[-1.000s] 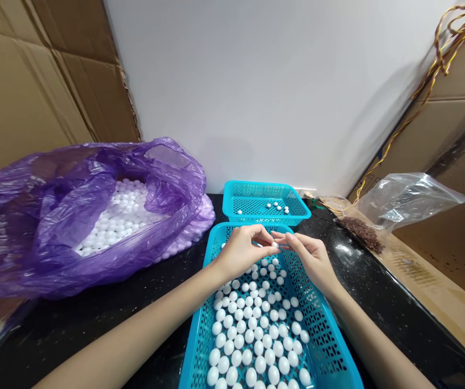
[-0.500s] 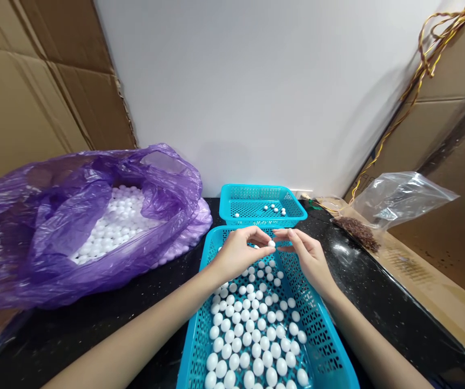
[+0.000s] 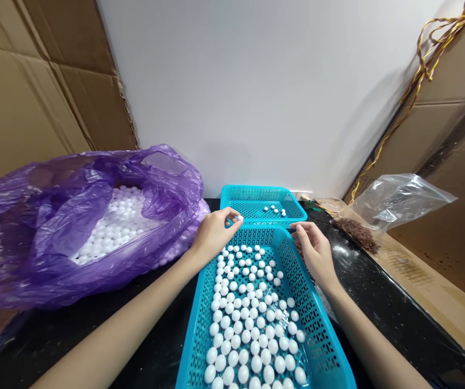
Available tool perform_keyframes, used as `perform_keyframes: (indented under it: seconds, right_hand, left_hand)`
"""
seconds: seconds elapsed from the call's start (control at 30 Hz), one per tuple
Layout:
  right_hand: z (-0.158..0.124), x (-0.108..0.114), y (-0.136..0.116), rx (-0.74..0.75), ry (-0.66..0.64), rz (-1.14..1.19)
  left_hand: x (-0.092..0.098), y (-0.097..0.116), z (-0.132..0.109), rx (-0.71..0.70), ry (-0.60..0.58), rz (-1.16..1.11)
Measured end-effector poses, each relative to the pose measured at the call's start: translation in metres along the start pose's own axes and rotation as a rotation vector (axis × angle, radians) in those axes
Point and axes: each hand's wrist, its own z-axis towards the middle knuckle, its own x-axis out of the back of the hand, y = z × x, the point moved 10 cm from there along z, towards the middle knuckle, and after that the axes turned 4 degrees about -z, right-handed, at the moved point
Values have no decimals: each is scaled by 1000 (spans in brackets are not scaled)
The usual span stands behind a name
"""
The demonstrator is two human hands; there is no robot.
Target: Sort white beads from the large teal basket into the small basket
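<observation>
My left hand [image 3: 213,233] pinches a small white bead [image 3: 239,218] between thumb and forefinger, at the near left corner of the small blue basket [image 3: 232,190]. That basket holds several white beads [image 3: 275,209]. My right hand [image 3: 316,249] rests beside the right rim of the large blue basket [image 3: 195,329]. Its fingertips are drawn together, and what they hold is too small to make out. The large basket is filled with many loose white beads [image 3: 248,324].
An open purple plastic bag [image 3: 54,243] full of white beads [image 3: 114,219] lies on the black counter at left. At right sit a clear plastic bag [image 3: 402,199] and a heap of small brown bits [image 3: 357,231]. Cardboard lines both sides, and wires [image 3: 424,59] hang at upper right.
My hands have parted over the large basket. The left carried the bead up and left to the small basket's corner. The right drew back to the large basket's right rim.
</observation>
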Motion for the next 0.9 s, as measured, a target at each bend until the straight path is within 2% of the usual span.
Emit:
perform_keyframes:
  seconds: [0.17,0.6,0.77,0.9]
  right_hand:
    - [3,0,6,5,-11,-102]
    - [-2,-17,9,9,-133,-155]
    - [-3,-17,6,2,-132,-159]
    - [5,-8,13,-2,-89,-166]
  left_hand:
    - [10,-21,4,53,45,125]
    - [7,-23,4,39,71,258]
    - [4,-20,5,-10,53,263]
    - [-1,-18,3,-33,8,264]
